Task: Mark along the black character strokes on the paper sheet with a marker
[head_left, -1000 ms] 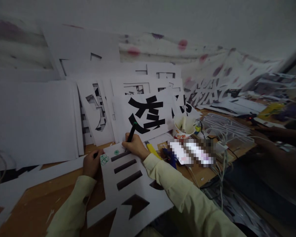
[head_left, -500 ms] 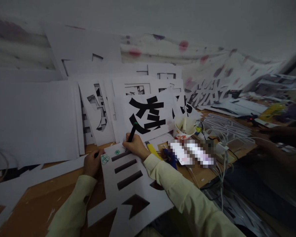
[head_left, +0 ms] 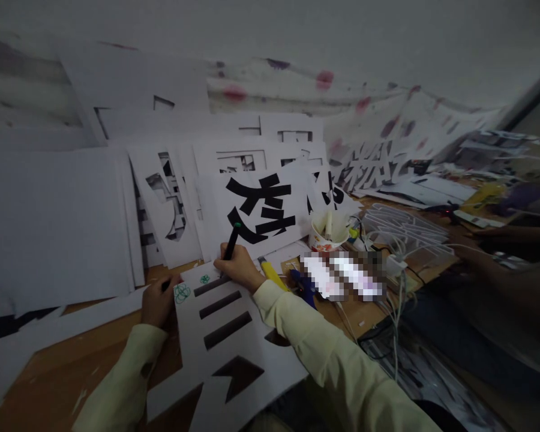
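Note:
My right hand (head_left: 243,267) grips a black marker (head_left: 231,243) with a green end, its tip down near the top edge of a white sheet (head_left: 189,330) with cut-out strips and shapes. Green looping flower doodles (head_left: 182,293) mark the sheet's upper left corner. Beside that corner, my left hand (head_left: 156,305) is closed around a small black piece (head_left: 166,285), which looks like a pen cap; most of it is hidden. Behind the marker leans a white sheet printed with a bold black character (head_left: 274,191).
Right of my hand lie a yellow cutter knife (head_left: 273,275), a blue glue gun (head_left: 302,288) and a patterned bowl (head_left: 328,240) holding a fork. White cables (head_left: 400,324) trail over the table edge. Cut-out boards (head_left: 72,222) lean behind. Another person's arm (head_left: 481,258) is at right.
The whole view has shifted, so everything sits a little further left. Both hands keep their places on the sheet, and the marker stays near its top edge.

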Available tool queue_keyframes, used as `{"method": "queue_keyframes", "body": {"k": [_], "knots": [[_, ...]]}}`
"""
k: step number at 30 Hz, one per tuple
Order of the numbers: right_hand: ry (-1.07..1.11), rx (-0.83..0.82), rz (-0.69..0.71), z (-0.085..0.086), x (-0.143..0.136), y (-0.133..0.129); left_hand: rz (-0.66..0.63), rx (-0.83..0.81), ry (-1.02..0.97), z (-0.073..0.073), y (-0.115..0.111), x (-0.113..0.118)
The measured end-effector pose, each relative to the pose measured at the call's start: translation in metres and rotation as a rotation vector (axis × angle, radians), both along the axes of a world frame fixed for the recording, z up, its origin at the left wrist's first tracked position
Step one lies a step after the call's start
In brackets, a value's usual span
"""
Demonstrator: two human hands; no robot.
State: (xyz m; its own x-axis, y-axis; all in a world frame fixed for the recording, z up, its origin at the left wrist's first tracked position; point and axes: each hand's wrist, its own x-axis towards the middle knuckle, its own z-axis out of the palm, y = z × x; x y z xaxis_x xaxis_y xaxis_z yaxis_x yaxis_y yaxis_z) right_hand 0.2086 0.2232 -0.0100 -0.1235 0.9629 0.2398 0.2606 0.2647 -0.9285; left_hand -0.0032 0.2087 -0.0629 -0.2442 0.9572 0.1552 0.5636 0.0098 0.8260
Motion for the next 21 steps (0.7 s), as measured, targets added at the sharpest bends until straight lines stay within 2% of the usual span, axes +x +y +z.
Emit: {"method": "queue_keyframes", "body": {"k": [5, 21], "knots": [[-0.002, -0.006, -0.005, 0.0014, 0.0002, -0.0007, 0.008, -0.009, 0.006, 0.0024, -0.0009, 0.0012], [-0.008, -0.001, -0.01, 0.0003, -0.0006, 0.0012, -0.012, 0.014, 0.006, -0.0042, 0.0027, -0.0028]]}}
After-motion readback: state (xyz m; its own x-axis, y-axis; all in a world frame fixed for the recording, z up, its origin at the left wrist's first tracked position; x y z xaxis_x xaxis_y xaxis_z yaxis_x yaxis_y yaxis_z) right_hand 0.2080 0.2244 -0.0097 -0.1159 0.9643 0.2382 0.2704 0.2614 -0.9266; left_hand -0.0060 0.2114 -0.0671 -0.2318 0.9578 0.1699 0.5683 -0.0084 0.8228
